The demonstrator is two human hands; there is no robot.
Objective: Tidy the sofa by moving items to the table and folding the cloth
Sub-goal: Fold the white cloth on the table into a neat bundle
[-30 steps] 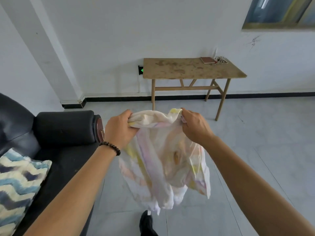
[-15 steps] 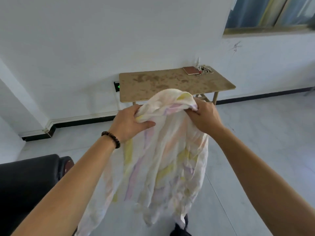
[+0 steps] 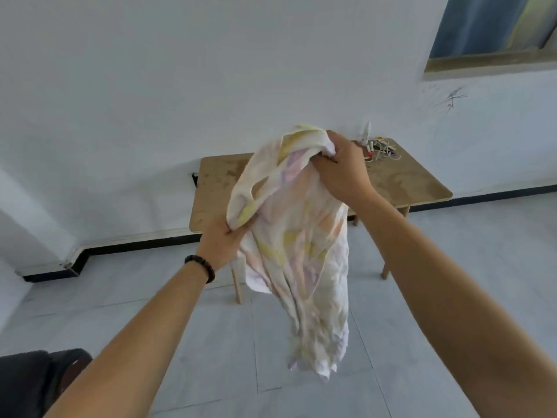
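A thin white cloth (image 3: pixel 301 242) with pale yellow, pink and orange patches hangs in the air in front of me, crumpled and trailing down toward the floor. My right hand (image 3: pixel 340 167) grips its top edge, held high. My left hand (image 3: pixel 223 242), with a dark bead bracelet at the wrist, grips another part of the edge lower and to the left. Behind the cloth stands the wooden table (image 3: pixel 416 185) against the white wall. Only a corner of the black sofa (image 3: pixel 33 381) shows at the bottom left.
A tangle of cables (image 3: pixel 379 147) and a white plug lie at the table's back right. Grey floor tiles (image 3: pixel 452 267) stretch around the table. A window (image 3: pixel 494 25) sits high at the right. A white wall corner juts out at the far left.
My right hand has lifted the cloth's top edge higher while my left hand dropped lower along the edge. The view has turned away from the sofa and closer to the table.
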